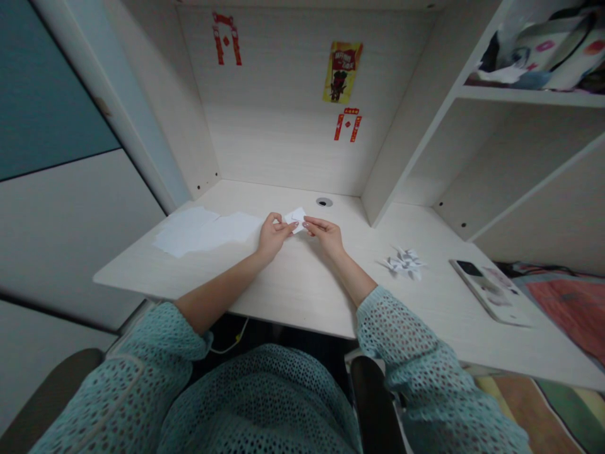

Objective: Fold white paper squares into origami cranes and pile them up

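Paper (wht, folded) btwn L grip & R grip; both pinching it

A pale wood-grain worktop with a round cable hole meets a matching back panel bearing red decorations and a yellow-and-red picture. Open shelving stands right; a panelled surface, blue-green above, whitish below, stands left. Dark armrests flank the near edge. Light is soft.

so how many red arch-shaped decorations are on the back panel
2: one red arch-shaped decoration at the upper left of the back panel, another on its right, below the yellow poster.
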A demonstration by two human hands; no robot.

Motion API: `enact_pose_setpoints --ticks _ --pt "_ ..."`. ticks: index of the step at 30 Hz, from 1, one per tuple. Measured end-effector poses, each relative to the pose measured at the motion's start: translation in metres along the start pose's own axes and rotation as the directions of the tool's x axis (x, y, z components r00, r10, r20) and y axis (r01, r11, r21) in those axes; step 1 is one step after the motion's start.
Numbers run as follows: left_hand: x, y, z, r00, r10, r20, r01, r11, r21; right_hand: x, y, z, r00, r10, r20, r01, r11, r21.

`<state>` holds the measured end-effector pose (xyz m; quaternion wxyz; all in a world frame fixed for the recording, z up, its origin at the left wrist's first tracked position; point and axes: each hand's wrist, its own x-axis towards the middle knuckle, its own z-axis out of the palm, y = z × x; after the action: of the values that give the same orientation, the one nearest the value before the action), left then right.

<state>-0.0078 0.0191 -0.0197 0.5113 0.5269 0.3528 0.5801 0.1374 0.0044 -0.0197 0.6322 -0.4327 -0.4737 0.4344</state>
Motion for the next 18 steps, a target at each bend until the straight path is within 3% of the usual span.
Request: enact_pose_setpoints --ticks 8,12,18 --pt "-0.0021 -0.0058 0.0003 1.0 0.006 -0.003 -0.006 0.999 0.035 0.0016 0.003 -0.0025 0.999 -0.042 -0.025 0.041 0.998 -0.04" --pt "-0.0019 -0.0078 -0.0006 0.998 -0.026 0.055 0.023 0.998 0.051 -0.001 0.0014 -0.0006 0.995 -0.092 -0.027 0.091 0.995 -0.049" --pt "-0.0008 -0.0081 -0.0016 0.998 -0.05 0.031 0.049 0.998 0.038 -0.0056 -0.0009 0.0046 1.0 0.016 0.023 -0.015 0.998 -0.058"
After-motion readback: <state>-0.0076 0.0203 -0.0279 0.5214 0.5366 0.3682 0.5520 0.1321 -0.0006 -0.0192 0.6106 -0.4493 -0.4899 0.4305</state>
